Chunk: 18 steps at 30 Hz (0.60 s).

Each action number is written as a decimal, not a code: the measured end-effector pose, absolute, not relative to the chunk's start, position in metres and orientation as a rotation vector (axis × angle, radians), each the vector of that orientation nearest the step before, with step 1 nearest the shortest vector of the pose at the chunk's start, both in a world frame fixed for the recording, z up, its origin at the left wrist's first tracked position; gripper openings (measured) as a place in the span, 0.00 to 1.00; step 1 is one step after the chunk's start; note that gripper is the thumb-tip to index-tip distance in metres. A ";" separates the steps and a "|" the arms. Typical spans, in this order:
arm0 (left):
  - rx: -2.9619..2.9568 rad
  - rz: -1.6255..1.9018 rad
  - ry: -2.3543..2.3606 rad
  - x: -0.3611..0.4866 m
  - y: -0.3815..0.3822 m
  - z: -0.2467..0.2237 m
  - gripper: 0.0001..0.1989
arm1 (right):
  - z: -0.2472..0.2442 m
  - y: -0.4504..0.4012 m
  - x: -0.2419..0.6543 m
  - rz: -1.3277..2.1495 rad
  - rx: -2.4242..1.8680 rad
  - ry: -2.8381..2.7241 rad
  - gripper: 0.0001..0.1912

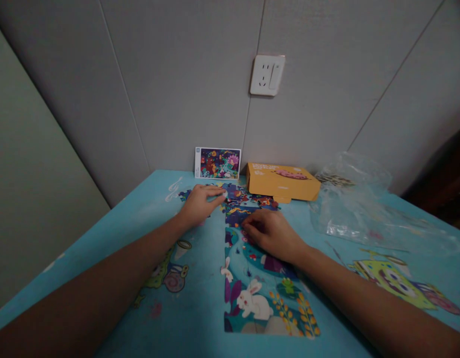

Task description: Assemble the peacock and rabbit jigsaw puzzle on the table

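A partly joined jigsaw puzzle [248,283] lies on the table, showing white rabbits, a frog and plants on a teal ground. At its far end lie darker blue and purple puzzle pieces [235,193], some of them loose. My left hand [203,203] reaches in from the left; its fingers stretch towards these pieces, thumb apart from the fingers, tips at a piece. Over the puzzle's upper right part rests my right hand [270,232], with fingers curled and thumb and forefinger close together. Whatever lies between those fingertips is hidden.
A picture card [218,163] leans against the wall at the back. Right of it lies a yellow box [282,183] with its flap out. Clear plastic bags [364,214] spread over the table's right side. A blue cartoon-print cover [192,308] covers the table.
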<state>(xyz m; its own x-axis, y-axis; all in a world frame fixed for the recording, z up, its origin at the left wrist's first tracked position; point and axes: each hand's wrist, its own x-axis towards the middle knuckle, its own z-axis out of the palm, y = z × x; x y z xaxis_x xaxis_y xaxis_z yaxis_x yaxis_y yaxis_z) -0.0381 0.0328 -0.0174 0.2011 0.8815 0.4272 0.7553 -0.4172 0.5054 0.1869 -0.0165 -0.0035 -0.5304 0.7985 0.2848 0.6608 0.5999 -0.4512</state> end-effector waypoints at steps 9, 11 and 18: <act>1.871 1.198 1.864 -0.048 0.039 -0.016 0.16 | -0.005 -0.004 0.191 0.522 -1.353 -2.270 0.12; 1.807 1.174 2.042 -0.052 0.040 -0.016 0.17 | -0.003 0.006 0.188 0.460 -1.419 -2.274 0.12; 2.032 0.914 2.277 -0.059 0.037 -0.015 0.14 | -0.012 0.050 0.171 0.058 -1.291 -2.341 0.21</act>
